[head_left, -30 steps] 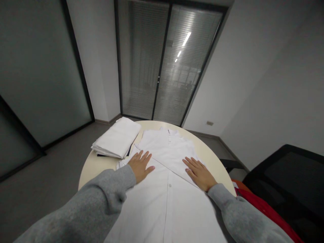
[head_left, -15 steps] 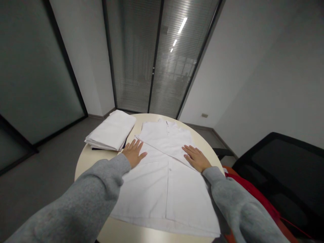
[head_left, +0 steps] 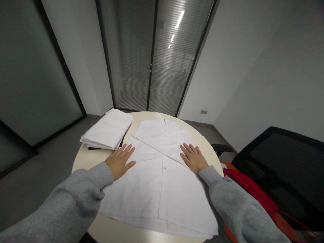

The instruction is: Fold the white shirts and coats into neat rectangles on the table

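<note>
A white buttoned shirt [head_left: 157, 182] lies spread flat on a round cream table [head_left: 87, 158], its sleeves folded across the chest. My left hand [head_left: 119, 161] rests flat on the shirt's left edge, fingers stretched out and open. My right hand [head_left: 192, 157] lies flat on the shirt's right side, fingers spread, holding nothing. Both arms wear grey sleeves.
A stack of folded white garments [head_left: 107, 133] sits at the table's far left over something dark. A black mesh chair [head_left: 275, 162] stands at the right, with a red cloth [head_left: 250, 192] beside the table edge. Glass doors with blinds [head_left: 152, 57] stand behind.
The view has pulled back, showing more of the shirt's hem. My left hand has slid outward to the shirt's left edge; my right hand stays flat on the right side.
</note>
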### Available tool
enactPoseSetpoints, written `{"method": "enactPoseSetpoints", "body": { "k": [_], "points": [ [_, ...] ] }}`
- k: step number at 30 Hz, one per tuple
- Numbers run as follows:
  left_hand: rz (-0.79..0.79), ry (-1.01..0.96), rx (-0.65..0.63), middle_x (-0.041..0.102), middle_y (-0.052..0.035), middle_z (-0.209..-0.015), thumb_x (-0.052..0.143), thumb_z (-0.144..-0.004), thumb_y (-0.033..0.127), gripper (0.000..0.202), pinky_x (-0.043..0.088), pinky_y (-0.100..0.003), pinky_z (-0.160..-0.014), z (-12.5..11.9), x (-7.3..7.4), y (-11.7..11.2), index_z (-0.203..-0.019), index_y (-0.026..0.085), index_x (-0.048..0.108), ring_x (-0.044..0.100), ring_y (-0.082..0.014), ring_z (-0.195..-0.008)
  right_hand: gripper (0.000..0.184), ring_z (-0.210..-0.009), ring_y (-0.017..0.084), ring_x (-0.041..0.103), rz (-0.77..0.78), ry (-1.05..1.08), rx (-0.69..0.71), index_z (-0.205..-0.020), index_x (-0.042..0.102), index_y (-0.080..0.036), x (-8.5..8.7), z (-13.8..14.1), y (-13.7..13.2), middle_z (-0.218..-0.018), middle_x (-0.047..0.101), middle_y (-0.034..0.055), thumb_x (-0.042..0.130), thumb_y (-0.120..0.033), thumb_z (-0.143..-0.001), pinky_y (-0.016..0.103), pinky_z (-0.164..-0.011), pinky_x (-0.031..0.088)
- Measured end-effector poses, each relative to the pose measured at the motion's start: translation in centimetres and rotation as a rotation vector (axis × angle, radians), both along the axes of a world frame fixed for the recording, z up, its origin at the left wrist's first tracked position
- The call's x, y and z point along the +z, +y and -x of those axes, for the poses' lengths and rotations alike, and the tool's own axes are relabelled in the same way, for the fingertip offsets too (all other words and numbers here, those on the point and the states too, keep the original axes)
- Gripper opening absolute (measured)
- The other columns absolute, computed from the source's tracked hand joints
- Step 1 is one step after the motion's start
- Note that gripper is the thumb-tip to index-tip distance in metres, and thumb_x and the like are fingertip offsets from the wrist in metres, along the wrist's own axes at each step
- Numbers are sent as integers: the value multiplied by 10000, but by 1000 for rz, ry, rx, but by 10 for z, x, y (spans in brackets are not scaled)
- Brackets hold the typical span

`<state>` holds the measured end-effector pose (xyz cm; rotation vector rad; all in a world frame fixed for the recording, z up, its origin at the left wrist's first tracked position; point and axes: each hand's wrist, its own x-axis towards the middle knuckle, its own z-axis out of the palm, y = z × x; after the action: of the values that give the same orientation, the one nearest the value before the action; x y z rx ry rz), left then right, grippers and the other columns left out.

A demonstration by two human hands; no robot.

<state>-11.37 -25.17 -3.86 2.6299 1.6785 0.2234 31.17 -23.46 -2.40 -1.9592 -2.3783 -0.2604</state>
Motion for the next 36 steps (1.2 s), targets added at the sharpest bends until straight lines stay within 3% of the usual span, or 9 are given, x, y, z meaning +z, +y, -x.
{"method": "enactPoseSetpoints", "body": {
  "k": [4, 8, 11, 17, 21, 26, 28, 32, 36],
  "points": [
    [-199, -50, -199, 333, -102, -1683, 450, -1034, 539, 672, 210, -558, -1274, 1, 11, -53, -1617, 213, 377, 230, -334, -1575, 584, -1574, 402, 177, -201, -12, 70, -1581, 435, -245, 16, 26, -55, -1686, 314, 65, 473, -443, -1033, 681, -1258, 51],
    [-197, -22, -463, 421, -60, -1643, 498, -976, 687, 819, 315, -459, -1245, 1, 19, -125, -1649, 269, 292, 368, -298, -1519, 611, -1563, 342, 256, -2, 91, 328, -1632, 284, -388, 11, 37, -118, -1684, 313, -10, 452, -496, -1054, 649, -1258, 191],
    [-234, 44, -557, 513, -37, -1581, 515, -960, 705, 815, 399, -391, -1184, -1, 20, -147, -1625, 260, 359, 482, -279, -1438, 653, -1569, 317, 249, 116, 133, 355, -1652, 156, -413, 1, 35, -141, -1693, 275, -22, 437, -488, -1067, 636, -1256, 237],
    [-366, 105, -579, 603, 8, -1500, 507, -1008, 622, 588, 485, -355, -1081, -6, 22, -145, -1487, 284, 555, 573, -250, -1340, 639, -1573, 321, 230, 122, 139, 319, -1650, 170, -413, 0, 34, -140, -1694, 261, -24, 435, -475, -1071, 664, -1244, 259],
    [-342, 12, -559, 651, 10, -1446, 535, -976, 669, 608, 508, -318, -1049, 5, 24, -147, -1450, 291, 582, 619, -225, -1286, 606, -1548, 322, 305, 69, 136, 308, -1633, 267, -402, -2, 36, -143, -1675, 318, -13, 462, -458, -1062, 654, -1230, 307],
    [-311, -143, -9, 724, -47, -1300, 569, -1000, 540, 447, 533, -393, -980, 32, 16, -122, -1354, 276, 641, 678, -256, -1145, 538, -1515, 302, 380, -41, 147, 294, -1565, 446, -304, -11, 32, -146, -1635, 419, 37, 501, -421, -1043, 606, -1230, 345],
    [-290, -126, 107, 723, -77, -1244, 576, -995, 485, 381, 522, -433, -956, 37, 12, -105, -1275, 247, 675, 663, -280, -1120, 498, -1487, 304, 427, -78, 159, 290, -1507, 522, -284, -12, 32, -145, -1607, 465, 57, 525, -424, -1029, 594, -1221, 367],
    [-303, -51, 44, 730, -60, -1055, 519, -1028, 347, 231, 485, -414, -834, 28, 17, -81, -1058, 252, 727, 644, -260, -983, 459, -1442, 304, 486, -111, 191, 294, -1455, 565, -276, -11, 33, -145, -1551, 535, 78, 547, -412, -1018, 579, -1202, 398],
    [-396, -42, -13, 697, -58, -916, 434, -1063, 298, 314, 430, -409, -791, 15, 37, -86, -928, 228, 708, 602, -247, -877, 453, -1437, 304, 490, -103, 214, 290, -1452, 561, -277, -9, 34, -146, -1537, 549, 80, 551, -405, -1017, 582, -1201, 396]
  ]
}}
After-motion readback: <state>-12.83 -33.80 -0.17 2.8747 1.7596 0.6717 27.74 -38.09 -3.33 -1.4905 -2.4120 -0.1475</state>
